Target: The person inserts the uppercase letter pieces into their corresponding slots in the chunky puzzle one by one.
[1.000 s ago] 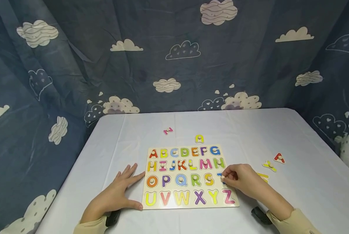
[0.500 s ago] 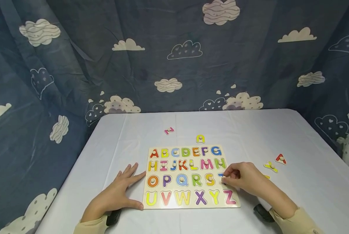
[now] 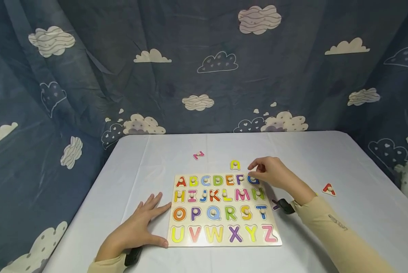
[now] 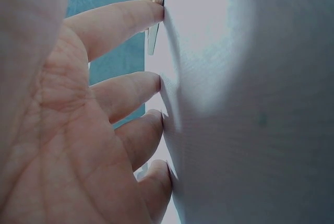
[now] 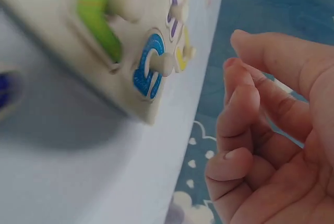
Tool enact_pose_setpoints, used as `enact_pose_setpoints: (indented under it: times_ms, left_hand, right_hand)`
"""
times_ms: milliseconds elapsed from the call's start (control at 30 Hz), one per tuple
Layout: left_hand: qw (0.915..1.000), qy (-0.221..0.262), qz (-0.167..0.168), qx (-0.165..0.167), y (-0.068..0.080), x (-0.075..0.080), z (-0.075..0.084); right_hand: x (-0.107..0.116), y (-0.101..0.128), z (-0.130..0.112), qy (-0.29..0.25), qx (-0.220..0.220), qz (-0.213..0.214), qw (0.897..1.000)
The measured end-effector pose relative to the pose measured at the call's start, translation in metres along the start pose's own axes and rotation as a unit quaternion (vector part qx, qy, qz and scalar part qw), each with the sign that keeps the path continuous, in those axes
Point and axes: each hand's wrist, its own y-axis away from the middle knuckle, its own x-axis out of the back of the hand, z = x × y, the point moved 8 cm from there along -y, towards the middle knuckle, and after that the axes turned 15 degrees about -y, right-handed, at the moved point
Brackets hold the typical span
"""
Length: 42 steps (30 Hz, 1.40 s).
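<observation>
Blue cloud curtains [image 3: 204, 68] hang behind a white table [image 3: 326, 159]. On it, the wooden letter board [image 3: 224, 208] reads A to Z. Flat left hand [image 3: 135, 227] touches its left edge; loosely curled, empty right hand [image 3: 275, 172] hovers over blue G [image 3: 253, 180].

Blue cloud-print curtain [image 3: 176, 76] draped behind and beside, pale cloth-covered table [image 3: 326, 151], even light

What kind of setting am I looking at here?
Probably a staged tabletop booth, not a lived-in room: a table under a pale cloth, cloud-print curtains hung on three sides, and a wooden alphabet puzzle board between the hands.
</observation>
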Motion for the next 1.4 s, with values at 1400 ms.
enact_pose_setpoints:
  times_ms: [1400]
  left_hand:
    - [0.9999, -0.005, 0.006, 0.009, -0.001, -0.002, -0.005]
  right_hand:
    - [-0.031, -0.083, 0.0, 0.111, -0.018, -0.034, 0.993]
